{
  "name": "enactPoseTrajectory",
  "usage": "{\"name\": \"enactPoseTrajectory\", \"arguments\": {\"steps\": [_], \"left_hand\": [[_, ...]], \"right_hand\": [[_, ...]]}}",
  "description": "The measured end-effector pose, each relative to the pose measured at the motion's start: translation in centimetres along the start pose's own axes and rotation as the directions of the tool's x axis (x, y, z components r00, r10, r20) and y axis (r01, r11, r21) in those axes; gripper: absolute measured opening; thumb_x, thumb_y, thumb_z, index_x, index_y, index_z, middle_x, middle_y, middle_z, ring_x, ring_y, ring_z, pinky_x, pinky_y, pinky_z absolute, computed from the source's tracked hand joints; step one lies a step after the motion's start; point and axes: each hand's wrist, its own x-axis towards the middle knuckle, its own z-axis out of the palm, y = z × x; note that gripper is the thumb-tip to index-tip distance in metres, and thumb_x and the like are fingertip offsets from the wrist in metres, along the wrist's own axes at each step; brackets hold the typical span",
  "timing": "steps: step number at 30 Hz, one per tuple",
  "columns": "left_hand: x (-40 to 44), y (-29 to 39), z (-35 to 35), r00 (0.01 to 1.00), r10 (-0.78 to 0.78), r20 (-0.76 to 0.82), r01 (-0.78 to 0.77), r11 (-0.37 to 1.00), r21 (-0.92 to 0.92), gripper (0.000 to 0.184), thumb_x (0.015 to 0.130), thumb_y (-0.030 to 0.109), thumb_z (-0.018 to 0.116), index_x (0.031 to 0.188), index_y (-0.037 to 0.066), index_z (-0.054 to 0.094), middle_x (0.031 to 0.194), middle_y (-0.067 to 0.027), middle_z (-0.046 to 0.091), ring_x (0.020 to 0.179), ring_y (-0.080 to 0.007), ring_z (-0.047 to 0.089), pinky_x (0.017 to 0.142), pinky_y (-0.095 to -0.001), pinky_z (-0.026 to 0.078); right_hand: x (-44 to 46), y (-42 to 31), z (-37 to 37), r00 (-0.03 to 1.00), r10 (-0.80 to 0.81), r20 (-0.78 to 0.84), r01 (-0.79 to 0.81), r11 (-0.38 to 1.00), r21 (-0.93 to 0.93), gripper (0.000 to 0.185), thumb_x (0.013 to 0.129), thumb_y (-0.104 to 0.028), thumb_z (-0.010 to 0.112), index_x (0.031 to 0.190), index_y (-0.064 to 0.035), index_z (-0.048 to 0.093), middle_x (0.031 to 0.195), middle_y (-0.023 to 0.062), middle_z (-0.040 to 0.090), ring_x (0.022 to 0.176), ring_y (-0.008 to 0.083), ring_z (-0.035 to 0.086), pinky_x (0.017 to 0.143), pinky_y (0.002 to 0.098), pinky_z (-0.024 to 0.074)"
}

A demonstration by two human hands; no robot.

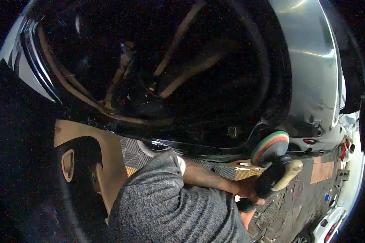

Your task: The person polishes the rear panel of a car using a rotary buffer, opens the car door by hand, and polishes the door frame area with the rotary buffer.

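A polisher (286, 176) with a black and beige body is at the right of centre. My left hand (249, 190) is wrapped around it, at the end of an arm coming out of a grey sleeve. The polisher's round pad (273, 146) has green, white and red bands and is tilted at the lower edge of a glossy dark car body (215, 148); whether they touch is unclear. Only part of my right forearm (248, 218) shows, below a black piece close to the polisher. The fingers of my right hand are hidden.
An inner door panel in tan (109, 152) stands at the left. Patterned mats (140, 148) and a reddish board (322, 170) lie on the floor, with a thin hose (298, 190). Another person (346, 150) and a white car (328, 224) are at the far right.
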Motion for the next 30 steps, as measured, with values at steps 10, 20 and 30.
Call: {"name": "enactPoseTrajectory", "arguments": {"steps": [10,20,30], "left_hand": [[1.1,-1.7,2.1,0.983,-0.186,0.0,0.186,0.983,0.011,0.093,0.063,0.048,0.084,0.137,0.003,0.051,0.133,-0.0192,0.058,0.128,-0.0329,0.053,0.111,-0.0438,0.04],[1.6,-5.2,4.6,0.991,0.03,-0.132,-0.032,0.999,-0.011,0.1,0.065,0.057,0.082,0.141,0.002,0.046,0.141,-0.0216,0.051,0.134,-0.0367,0.044,0.115,-0.0457,0.034],[0.6,-4.9,3.7,0.996,-0.028,0.086,0.046,0.974,-0.221,0.087,0.073,0.038,0.084,0.144,0.004,0.046,0.147,-0.017,0.048,0.139,-0.0304,0.041,0.118,-0.0439,0.03]], "right_hand": [[3.4,-1.3,1.2,0.999,0.004,0.044,-0.007,0.998,0.059,0.019,0.075,-0.011,0.076,0.087,-0.0006,0.066,0.086,0.0081,0.069,0.081,0.0186,0.063,0.076,0.0337,0.0506],[1.4,-0.1,-1.2,0.999,0.005,0.033,-0.007,0.999,0.052,0.019,0.075,-0.011,0.075,0.087,0.0012,0.066,0.083,0.0076,0.069,0.08,0.0176,0.063,0.074,0.0328,0.0503],[-0.3,-2.7,-3.0,0.986,0.167,0.007,-0.167,0.986,-0.027,0.022,0.082,-0.017,0.071,0.092,0.0011,0.065,0.081,0.0062,0.068,0.079,0.0126,0.059,0.071,0.0339,0.0499]]}}
